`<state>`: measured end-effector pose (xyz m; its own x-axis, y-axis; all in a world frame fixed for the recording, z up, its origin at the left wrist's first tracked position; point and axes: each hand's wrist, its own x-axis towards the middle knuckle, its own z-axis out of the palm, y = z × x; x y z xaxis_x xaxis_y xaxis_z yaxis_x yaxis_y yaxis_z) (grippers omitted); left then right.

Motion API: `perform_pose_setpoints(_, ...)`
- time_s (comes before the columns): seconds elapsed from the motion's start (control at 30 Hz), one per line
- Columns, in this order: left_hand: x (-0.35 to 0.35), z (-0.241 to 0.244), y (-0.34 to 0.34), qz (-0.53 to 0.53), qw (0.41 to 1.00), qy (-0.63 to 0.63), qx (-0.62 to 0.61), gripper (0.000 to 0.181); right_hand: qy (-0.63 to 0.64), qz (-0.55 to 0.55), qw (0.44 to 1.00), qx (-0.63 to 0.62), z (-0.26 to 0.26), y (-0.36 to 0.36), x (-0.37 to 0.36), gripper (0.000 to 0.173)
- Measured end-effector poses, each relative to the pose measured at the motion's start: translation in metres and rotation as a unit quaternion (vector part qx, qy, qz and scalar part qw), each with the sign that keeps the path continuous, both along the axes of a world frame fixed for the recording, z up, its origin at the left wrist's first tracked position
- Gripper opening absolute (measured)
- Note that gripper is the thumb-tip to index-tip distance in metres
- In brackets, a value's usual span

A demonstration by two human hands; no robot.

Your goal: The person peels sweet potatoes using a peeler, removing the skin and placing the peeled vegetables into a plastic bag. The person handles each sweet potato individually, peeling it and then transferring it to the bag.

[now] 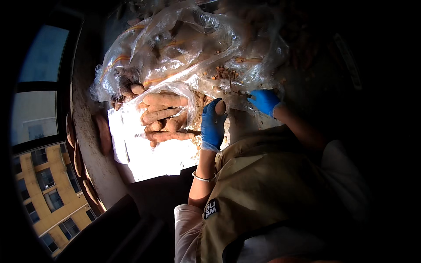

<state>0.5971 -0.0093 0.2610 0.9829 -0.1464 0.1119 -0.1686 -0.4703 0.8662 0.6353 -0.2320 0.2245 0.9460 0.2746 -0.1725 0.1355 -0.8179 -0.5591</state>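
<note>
My left hand (213,126), in a blue glove, is closed around a brown root vegetable (220,107), whose rounded end shows at the thumb. To its right my right hand (265,100), also blue-gloved, grips a small dark tool (252,96), perhaps a knife; its far part is hard to make out. Left of my left hand, several long tan roots (161,115) lie piled in an opened clear plastic bag (187,88). Small cut pieces and scraps (225,74) are scattered on plastic sheeting beyond my hands.
A large clear plastic sack (171,49) with orange stripes covers the far side. Brightly sunlit white sheets (125,138) lie under and beside the pile. At the left, more roots (78,159) rest along a ledge (88,141) by the window. Deep shadow hides the right side.
</note>
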Motion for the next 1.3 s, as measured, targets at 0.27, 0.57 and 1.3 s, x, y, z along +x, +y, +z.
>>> perform_pose_setpoints(0.27, 0.022, 0.065, -0.027, -0.125, 0.97, -0.19, 0.089, 0.045, 0.492, -0.164, 0.483, 0.705, 0.016, 0.024, -0.019, 0.023)
perform_pose_setpoints(0.57, 0.014, -0.003, 0.005, -0.018, 0.884, 0.255, -0.391, 0.04, 0.251, -0.14, 0.768, 0.572, 0.012, 0.005, -0.003, 0.032)
perform_pose_setpoints(1.3, 0.012, -0.032, 0.007, -0.02, 0.893, 0.212, -0.396, 0.052, -0.056, 0.024, 0.996, 0.062, 0.048, 0.024, 0.012, 0.029)
